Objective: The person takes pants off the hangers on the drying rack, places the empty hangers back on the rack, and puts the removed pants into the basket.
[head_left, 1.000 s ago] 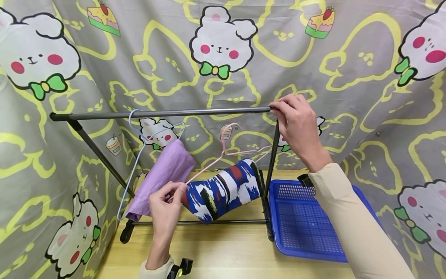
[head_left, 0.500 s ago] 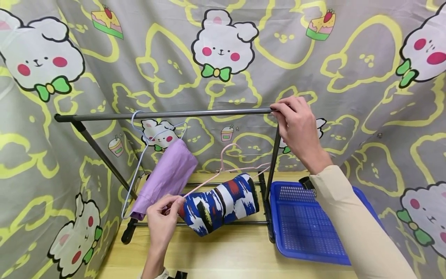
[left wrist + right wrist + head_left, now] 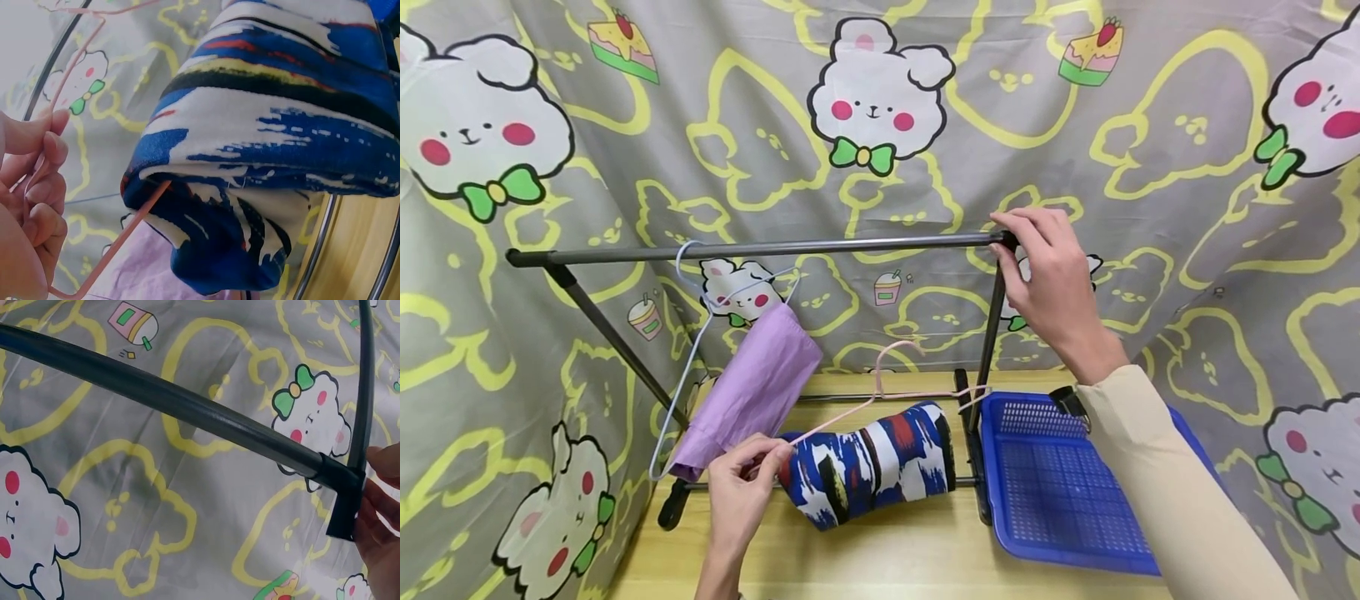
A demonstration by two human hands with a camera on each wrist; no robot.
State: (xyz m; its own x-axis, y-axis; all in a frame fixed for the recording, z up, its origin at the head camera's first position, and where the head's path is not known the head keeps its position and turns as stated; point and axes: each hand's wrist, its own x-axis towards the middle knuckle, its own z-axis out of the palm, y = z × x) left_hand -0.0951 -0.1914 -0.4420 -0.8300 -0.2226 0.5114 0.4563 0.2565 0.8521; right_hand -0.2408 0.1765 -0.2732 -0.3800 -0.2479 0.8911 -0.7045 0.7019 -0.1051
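My left hand [image 3: 743,479] pinches one end of a pink clothes hanger [image 3: 842,410]; the left wrist view shows fingers curled round its wire. Over the hanger's lower bar lies a folded cloth garment [image 3: 262,119] patterned in blue, white, red and black. The hanger's hook points up, below the bar and off it. At the right end of a dark metal clothes rack [image 3: 820,247], my right hand [image 3: 1048,271] holds the corner joint [image 3: 344,487] between thumb and fingers. A light blue hanger [image 3: 683,392] hooked on the bar carries a folded purple cloth [image 3: 752,387].
A blue plastic basket [image 3: 1060,475] stands on the wooden table [image 3: 880,554] to the right of the rack. A grey curtain [image 3: 1030,167] with cartoon prints encloses the back and sides. The rack's lower rail [image 3: 966,482] runs behind the patterned garment.
My left hand has lowered the pink hanger with the patterned garment, drawing its hook further below the bar. The right hand has shifted slightly right, uncovering more of the corner joint.
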